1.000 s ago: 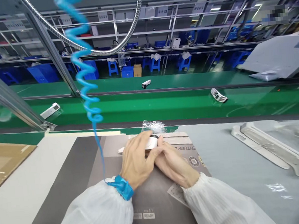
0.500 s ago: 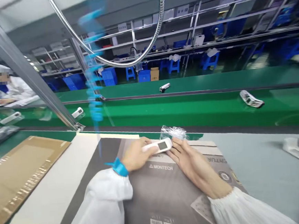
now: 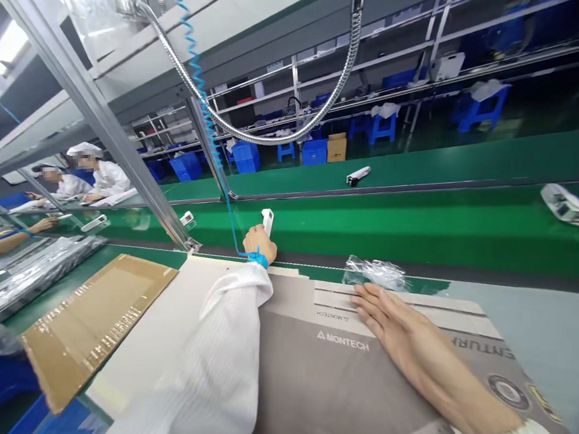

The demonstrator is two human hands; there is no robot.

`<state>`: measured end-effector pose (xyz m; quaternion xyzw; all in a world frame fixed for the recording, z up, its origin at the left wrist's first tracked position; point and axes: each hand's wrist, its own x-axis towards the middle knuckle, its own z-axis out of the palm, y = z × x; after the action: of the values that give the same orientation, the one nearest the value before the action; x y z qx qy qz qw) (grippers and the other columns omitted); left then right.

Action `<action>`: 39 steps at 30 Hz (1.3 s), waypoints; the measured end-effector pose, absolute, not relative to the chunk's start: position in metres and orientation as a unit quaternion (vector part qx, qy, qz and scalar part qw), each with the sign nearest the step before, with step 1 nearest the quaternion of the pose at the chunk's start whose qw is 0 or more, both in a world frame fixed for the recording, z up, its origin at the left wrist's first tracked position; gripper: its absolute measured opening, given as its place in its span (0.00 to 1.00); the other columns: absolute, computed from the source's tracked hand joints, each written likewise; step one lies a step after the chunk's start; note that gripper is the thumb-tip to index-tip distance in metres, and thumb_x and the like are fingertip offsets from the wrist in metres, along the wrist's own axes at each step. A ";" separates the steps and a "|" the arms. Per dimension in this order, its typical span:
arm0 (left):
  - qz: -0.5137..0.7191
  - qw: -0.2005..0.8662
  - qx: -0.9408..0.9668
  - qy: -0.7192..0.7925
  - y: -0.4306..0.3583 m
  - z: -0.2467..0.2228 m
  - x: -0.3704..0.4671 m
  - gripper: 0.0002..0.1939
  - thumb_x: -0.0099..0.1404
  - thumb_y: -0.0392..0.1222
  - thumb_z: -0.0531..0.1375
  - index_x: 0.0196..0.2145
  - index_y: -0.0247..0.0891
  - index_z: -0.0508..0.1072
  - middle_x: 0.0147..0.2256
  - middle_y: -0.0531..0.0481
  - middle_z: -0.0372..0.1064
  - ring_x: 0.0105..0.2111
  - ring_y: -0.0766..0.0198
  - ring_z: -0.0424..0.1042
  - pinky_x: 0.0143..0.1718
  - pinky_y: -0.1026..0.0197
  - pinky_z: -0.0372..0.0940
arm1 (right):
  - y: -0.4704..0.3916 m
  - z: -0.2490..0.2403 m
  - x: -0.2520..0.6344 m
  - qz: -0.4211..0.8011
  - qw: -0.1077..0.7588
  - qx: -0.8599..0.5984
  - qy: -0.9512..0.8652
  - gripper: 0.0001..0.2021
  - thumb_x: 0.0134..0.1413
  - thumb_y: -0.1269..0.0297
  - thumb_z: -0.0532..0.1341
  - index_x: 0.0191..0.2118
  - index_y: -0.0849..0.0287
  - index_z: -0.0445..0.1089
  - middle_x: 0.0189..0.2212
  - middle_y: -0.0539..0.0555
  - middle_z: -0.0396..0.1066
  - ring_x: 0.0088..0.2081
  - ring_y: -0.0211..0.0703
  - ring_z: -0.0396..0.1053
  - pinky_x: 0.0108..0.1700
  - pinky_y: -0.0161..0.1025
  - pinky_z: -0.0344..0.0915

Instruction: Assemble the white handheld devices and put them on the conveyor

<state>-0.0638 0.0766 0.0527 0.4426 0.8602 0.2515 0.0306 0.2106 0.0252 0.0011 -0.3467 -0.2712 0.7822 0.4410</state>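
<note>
My left hand (image 3: 260, 243) reaches out over the near edge of the green belt, its fingers closed round the lower part of a white handheld device (image 3: 268, 220) with a small dark screen. The device points away from me, and my fingers partly hide it. A blue wrist strap (image 3: 257, 257) with a coiled cord is on that wrist. My right hand (image 3: 414, 341) lies with fingers stretched out on a grey printed MONTECH cardboard sheet (image 3: 301, 370), holding nothing. Crumpled clear plastic (image 3: 377, 273) lies just beyond its fingertips.
More white devices lie on the green belt (image 3: 420, 223), one at the right (image 3: 572, 205). A metal post (image 3: 107, 138) rises at left, near brown cardboard (image 3: 101, 312). A flexible metal hose (image 3: 283, 139) hangs ahead. Co-workers (image 3: 108, 174) sit at far left.
My left hand has moved forward from above the cardboard to the belt, carrying the white device. My right hand stays flat on the cardboard. The view has shifted left, and a co-worker's arm now shows.
</note>
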 end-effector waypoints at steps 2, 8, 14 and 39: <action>0.256 0.023 0.465 0.847 0.060 0.049 -0.050 0.23 0.63 0.29 0.55 0.57 0.29 0.64 0.57 0.32 0.63 0.60 0.47 0.62 0.60 0.48 0.56 | 0.025 0.001 0.210 0.782 0.442 -0.344 -0.274 0.16 0.49 0.59 0.71 0.44 0.56 0.76 0.52 0.57 0.74 0.53 0.49 0.72 0.54 0.40 0.73; 0.258 0.075 0.557 0.786 0.008 0.035 0.016 0.21 0.65 0.34 0.56 0.56 0.33 0.66 0.55 0.39 0.67 0.56 0.54 0.67 0.59 0.53 0.58 | 0.021 0.003 0.210 0.772 0.454 -0.339 -0.287 0.14 0.48 0.63 0.71 0.43 0.55 0.76 0.50 0.54 0.75 0.50 0.45 0.74 0.54 0.39 0.72; 0.193 -0.001 0.652 0.733 -0.014 0.010 0.055 0.17 0.71 0.38 0.49 0.53 0.35 0.70 0.59 0.40 0.64 0.63 0.45 0.57 0.61 0.43 0.53 | 0.021 0.001 0.210 0.772 0.454 -0.337 -0.290 0.15 0.45 0.66 0.73 0.42 0.56 0.76 0.49 0.55 0.75 0.48 0.44 0.75 0.53 0.39 0.71; 0.202 0.000 0.653 0.730 -0.016 0.009 0.050 0.22 0.71 0.39 0.49 0.61 0.36 0.62 0.58 0.42 0.66 0.62 0.45 0.58 0.59 0.41 0.54 | 0.016 0.005 0.211 0.764 0.446 -0.327 -0.332 0.21 0.36 0.74 0.75 0.41 0.56 0.77 0.48 0.52 0.76 0.45 0.36 0.74 0.51 0.30 0.67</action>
<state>0.0499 -0.0164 0.0089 0.6528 0.7301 0.2020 0.0004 0.2108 0.0163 0.0050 -0.3271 -0.3316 0.7644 0.4459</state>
